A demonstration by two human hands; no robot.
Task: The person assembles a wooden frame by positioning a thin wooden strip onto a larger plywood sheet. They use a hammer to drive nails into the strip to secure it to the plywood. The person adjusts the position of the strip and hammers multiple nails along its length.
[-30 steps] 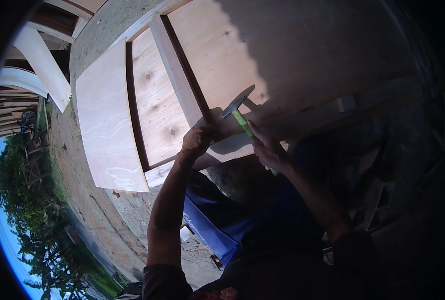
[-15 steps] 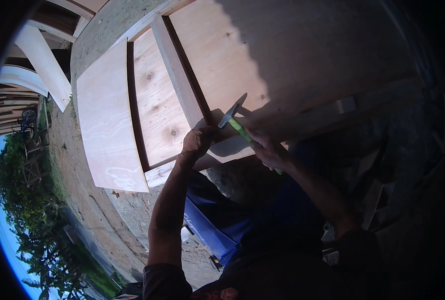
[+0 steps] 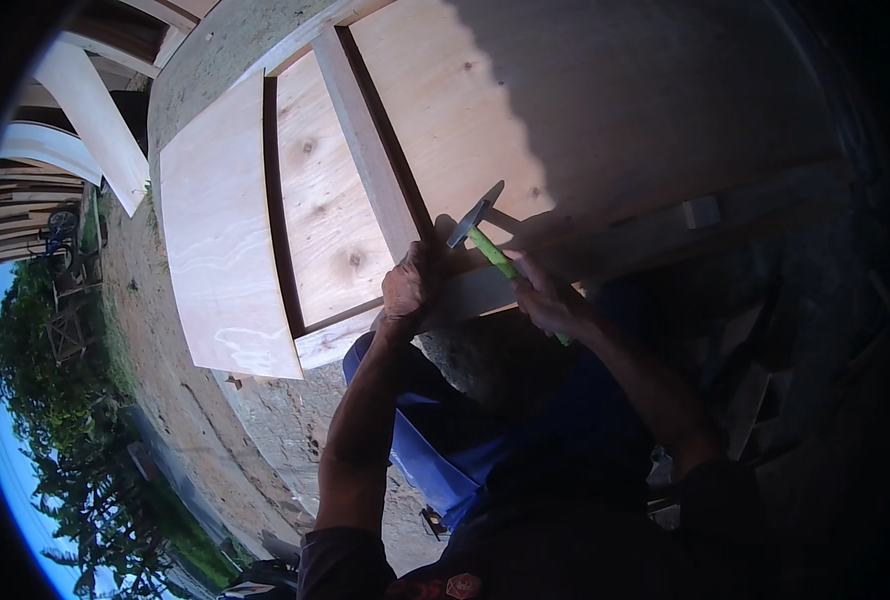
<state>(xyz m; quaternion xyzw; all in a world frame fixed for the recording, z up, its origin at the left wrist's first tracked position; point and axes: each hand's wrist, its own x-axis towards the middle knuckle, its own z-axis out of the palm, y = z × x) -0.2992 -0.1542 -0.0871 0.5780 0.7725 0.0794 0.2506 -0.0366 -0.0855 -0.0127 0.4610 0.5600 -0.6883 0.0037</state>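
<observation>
The right fingers [image 3: 533, 298] hide part of the green hammer handle [image 3: 490, 252].

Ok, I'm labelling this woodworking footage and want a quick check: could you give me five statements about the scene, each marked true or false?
1. The right hand grips a green-handled, metal-headed hammer. True.
2. The left hand grips that hammer's head. False: the left hand is at the near end of the pale, straight wooden crossbar.
3. A pale, thin plywood sheet lies left of the crossbar. True.
4. The broad, light-brown plywood panel right of the crossbar is wholly sunlit. False: shadow covers the panel's right part.
5. A small wooden block lies farther right than the hammer. True.
</observation>
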